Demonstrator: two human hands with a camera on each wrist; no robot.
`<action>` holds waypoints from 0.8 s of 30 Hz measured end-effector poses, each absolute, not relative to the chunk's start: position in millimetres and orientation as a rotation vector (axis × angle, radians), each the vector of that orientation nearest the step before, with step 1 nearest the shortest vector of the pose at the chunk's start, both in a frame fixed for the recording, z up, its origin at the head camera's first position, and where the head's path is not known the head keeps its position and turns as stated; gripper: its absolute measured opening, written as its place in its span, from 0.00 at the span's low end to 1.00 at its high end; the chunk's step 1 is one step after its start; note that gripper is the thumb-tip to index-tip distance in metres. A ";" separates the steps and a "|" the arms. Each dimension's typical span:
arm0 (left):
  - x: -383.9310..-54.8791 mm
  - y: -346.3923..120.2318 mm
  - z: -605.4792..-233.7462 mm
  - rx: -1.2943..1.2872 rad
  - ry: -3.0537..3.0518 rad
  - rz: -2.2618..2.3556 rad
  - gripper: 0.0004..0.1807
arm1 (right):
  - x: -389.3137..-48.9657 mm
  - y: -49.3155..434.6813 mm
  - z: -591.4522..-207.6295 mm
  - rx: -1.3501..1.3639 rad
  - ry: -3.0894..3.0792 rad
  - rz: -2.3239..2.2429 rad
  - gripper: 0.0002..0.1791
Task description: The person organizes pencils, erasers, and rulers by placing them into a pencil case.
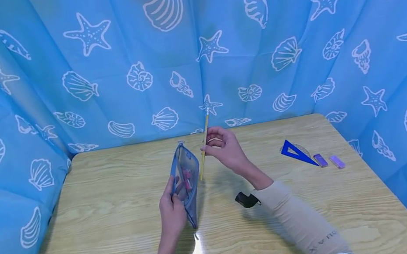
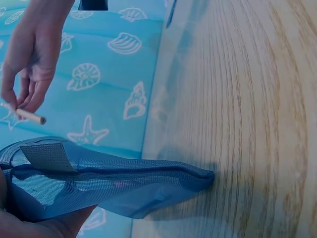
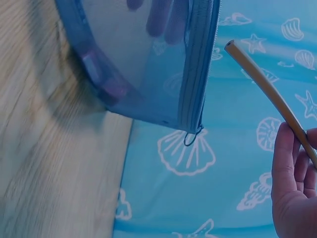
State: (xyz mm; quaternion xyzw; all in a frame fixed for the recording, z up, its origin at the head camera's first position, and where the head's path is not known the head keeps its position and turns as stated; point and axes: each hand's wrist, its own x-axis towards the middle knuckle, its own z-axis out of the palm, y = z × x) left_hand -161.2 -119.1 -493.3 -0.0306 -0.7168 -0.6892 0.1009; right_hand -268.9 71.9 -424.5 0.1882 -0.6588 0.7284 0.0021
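Head view: over the tabletop [image 1: 110, 195], well inside its side edges, we have the left grip [image 1: 173, 211] holding the mesh pouch [image 1: 192, 196], apparently to keep its mouth spread, and the right grip [image 1: 227, 150] pinching a tilted yellow pencil [image 1: 203, 162] beside it, presumably for fine control.

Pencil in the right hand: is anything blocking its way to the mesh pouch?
Nothing visible: only open space separates the pencil from the mesh pouch. The left hand grips the pouch on the side away from the pencil, and the blue set square lies off to the right.
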 end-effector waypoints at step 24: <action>-160.5 -115.5 -495.4 -0.084 -2.113 -1.995 0.30 | -253.2 38.6 -438.2 0.662 -2.180 2.189 0.22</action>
